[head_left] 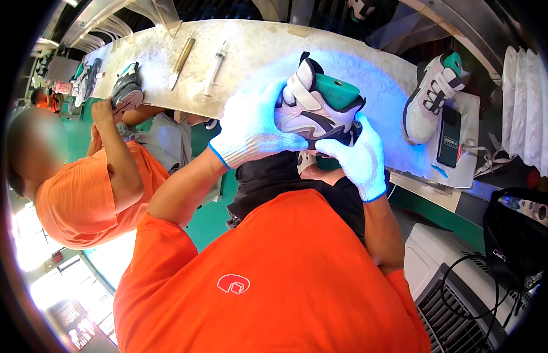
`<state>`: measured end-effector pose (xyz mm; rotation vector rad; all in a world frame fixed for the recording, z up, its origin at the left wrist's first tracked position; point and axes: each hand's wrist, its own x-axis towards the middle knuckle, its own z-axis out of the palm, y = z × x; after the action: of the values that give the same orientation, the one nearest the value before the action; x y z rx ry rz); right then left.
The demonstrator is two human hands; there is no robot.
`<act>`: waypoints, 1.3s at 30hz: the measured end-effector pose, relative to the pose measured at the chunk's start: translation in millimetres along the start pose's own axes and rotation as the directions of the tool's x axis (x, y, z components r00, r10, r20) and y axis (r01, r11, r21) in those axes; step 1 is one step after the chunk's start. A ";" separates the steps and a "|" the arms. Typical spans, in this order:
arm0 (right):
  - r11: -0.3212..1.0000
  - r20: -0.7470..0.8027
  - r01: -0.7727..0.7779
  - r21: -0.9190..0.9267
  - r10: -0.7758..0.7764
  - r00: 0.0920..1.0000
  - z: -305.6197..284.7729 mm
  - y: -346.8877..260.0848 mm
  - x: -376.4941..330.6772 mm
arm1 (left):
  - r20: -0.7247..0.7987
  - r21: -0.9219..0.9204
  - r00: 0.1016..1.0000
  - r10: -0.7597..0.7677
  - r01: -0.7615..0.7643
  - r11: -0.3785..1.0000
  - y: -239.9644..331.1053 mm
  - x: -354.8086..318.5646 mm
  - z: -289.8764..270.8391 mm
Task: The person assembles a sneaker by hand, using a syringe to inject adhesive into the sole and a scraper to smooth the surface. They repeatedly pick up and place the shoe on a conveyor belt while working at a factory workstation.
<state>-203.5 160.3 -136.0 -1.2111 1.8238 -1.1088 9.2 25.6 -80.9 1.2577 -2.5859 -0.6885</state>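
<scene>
A white and grey sneaker (321,109) with dark trim is held up over the front edge of the table, a green shoe last (336,89) filling its opening. My left hand (250,120), in a white knit glove with a blue cuff edge, grips the sneaker's left end, thumb along the sole. Gloved the same way, my right hand (359,156) closes on the other end, its thumb near the sole. A matching sneaker (432,97), also with a green last, lies to the right on the table.
On the white table (186,100) lie a syringe (215,69) and a wooden-handled knife (183,62). A black phone (449,136) is at the right end. To my left, a co-worker in orange (97,188) holds another sneaker (127,88). A grey-white machine (450,259) stands at lower right.
</scene>
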 end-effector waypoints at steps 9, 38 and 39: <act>0.968 -0.020 0.001 0.253 0.004 1.000 7.8 24.9 -0.1 | -0.102 0.011 0.995 0.012 -0.011 1.000 8.9 -1.6 14.8; 0.480 -0.361 0.074 0.874 0.542 0.759 41.7 26.3 32.0 | -0.280 0.152 0.944 0.177 -0.139 0.979 -2.4 -12.1 32.5; 0.525 -0.391 0.076 0.848 0.521 0.759 42.9 24.3 28.9 | -0.287 0.172 0.938 0.193 -0.148 0.974 -4.1 -14.7 35.0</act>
<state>-185.0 126.2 -177.8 0.0300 1.4173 -2.0317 8.8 46.2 -113.0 1.0622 -2.4852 -0.2505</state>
